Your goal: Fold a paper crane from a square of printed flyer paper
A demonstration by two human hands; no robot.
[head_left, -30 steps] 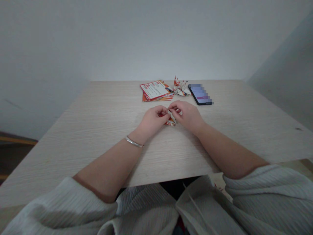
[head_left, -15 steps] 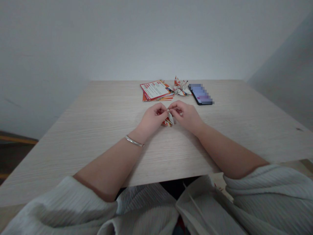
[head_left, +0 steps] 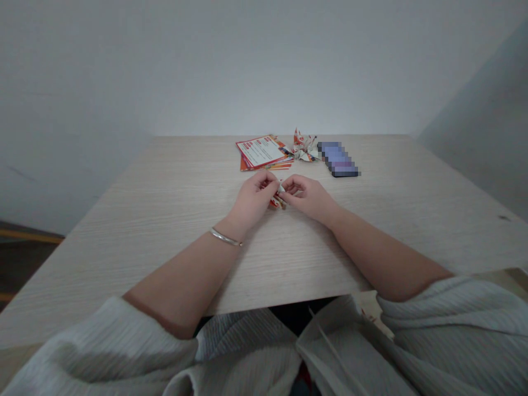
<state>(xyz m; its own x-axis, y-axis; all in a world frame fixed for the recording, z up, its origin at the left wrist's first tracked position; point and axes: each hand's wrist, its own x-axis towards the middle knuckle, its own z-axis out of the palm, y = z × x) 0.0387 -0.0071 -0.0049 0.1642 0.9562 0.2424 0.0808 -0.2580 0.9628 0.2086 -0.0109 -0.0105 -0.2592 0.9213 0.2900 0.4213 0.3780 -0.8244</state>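
Note:
Between my two hands is a small piece of folded paper [head_left: 277, 203], white with red and orange print, just above or on the table. My left hand [head_left: 256, 193], with a silver bangle at its wrist, is closed on the paper from the left and covers much of it. From the other side, my right hand [head_left: 307, 193] pinches the paper's white tip between thumb and forefinger, the other fingers curled. The exact folds are hidden behind my fingers.
A pale wood-grain table [head_left: 173, 192] reaches back to a plain wall. Behind my hands lies a stack of printed sheets [head_left: 264, 152]. Several folded paper shapes [head_left: 304, 148] are bunched beside it, and a phone [head_left: 339, 159] lies to their right.
My left hand has shifted slightly up, and my right fingertips have moved a little down and left on the paper. The paper is turned slightly, with less of its white flap showing.

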